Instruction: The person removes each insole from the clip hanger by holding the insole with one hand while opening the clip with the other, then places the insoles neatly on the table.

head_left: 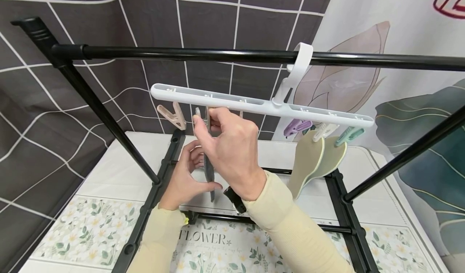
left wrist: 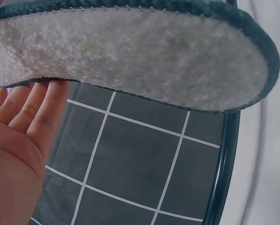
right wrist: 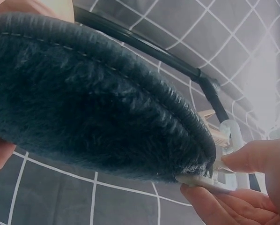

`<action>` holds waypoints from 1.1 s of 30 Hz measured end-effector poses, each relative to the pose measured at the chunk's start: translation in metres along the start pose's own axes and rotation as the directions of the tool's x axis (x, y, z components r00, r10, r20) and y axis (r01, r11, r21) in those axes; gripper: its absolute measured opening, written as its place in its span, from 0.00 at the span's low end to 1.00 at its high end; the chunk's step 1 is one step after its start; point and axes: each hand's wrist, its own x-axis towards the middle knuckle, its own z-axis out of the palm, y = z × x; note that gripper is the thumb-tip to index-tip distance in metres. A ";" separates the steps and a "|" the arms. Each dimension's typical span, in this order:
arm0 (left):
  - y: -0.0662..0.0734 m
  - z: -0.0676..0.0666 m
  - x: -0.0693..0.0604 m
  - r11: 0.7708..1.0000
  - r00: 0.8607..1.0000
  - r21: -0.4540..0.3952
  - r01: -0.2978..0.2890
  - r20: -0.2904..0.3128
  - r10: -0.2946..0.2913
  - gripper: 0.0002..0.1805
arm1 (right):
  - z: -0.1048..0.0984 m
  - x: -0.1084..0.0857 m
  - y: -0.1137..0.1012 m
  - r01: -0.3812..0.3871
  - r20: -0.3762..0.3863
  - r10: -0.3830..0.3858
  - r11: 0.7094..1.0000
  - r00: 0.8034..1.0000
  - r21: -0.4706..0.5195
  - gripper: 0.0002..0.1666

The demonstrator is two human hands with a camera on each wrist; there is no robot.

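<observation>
A dark grey fuzzy insole hangs toe-to-heel below a white clip hanger. My left hand holds its lower part, thumb on one side and fingers on the other. In the left wrist view the insole's pale felt underside shows, with fingertips against its edge. Up at the hanger, my right hand pinches a pale clip between thumb and fingers. The right wrist view shows that clip's jaws around the insole's end. Left of it dangles a beige clip.
Two pale green insoles hang from white and teal clips on the right, beside a purple clip. The hanger hooks over a black rack bar. A floral mat lies below; a grid-patterned curtain stands behind.
</observation>
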 end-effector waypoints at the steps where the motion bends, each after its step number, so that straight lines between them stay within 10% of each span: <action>1: 0.000 0.000 0.000 1.000 1.000 0.002 -0.002 0.000 0.002 0.63 | 0.000 0.000 0.000 0.000 -0.001 0.000 1.000 1.000 0.001 0.08; 33: -0.003 -0.002 0.002 0.999 1.000 -0.043 -0.007 0.030 0.008 0.61 | -0.001 0.002 0.003 -0.018 -0.020 0.018 1.000 1.000 0.009 0.07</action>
